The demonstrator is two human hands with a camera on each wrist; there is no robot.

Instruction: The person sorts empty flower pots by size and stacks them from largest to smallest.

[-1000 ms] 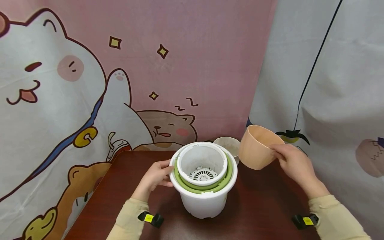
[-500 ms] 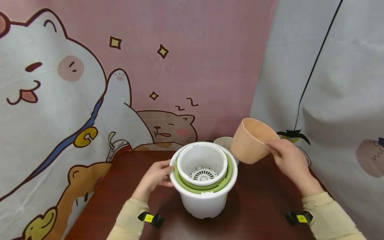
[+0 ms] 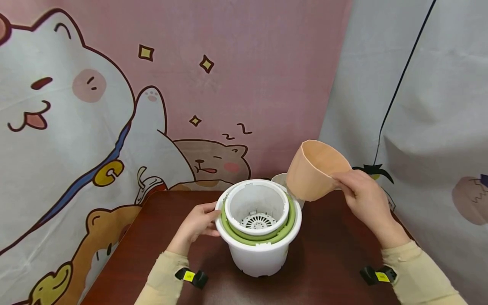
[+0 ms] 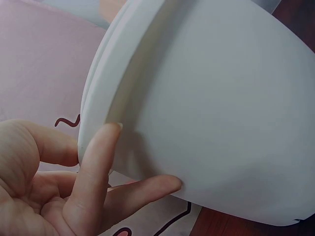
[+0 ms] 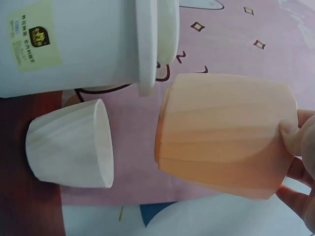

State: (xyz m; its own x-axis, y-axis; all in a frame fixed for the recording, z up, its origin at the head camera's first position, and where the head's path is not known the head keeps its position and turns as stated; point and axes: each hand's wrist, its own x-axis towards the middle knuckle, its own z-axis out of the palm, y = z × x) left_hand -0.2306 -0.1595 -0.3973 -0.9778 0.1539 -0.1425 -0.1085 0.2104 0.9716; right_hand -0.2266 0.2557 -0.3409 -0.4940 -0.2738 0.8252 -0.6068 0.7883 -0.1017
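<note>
A large white flower pot stands upright on the table, with a green pot nested in it. Inside the green one sits a smaller white pot with a slotted base. My left hand grips the large pot's rim on its left side; the left wrist view has the fingers under the rim. My right hand pinches the rim of a peach-coloured flower pot and holds it tilted in the air, right of and above the nested pots. Nothing shows inside the peach pot.
A cream-white pot stands at the back of the dark red-brown table, partly hidden behind the peach pot in the head view. A printed cartoon curtain hangs close behind the table, and a pale one hangs to the right.
My right hand has carried the peach pot left and upward, so it now overlaps the cream pot in the head view. The left hand and nested pots have stayed put.
</note>
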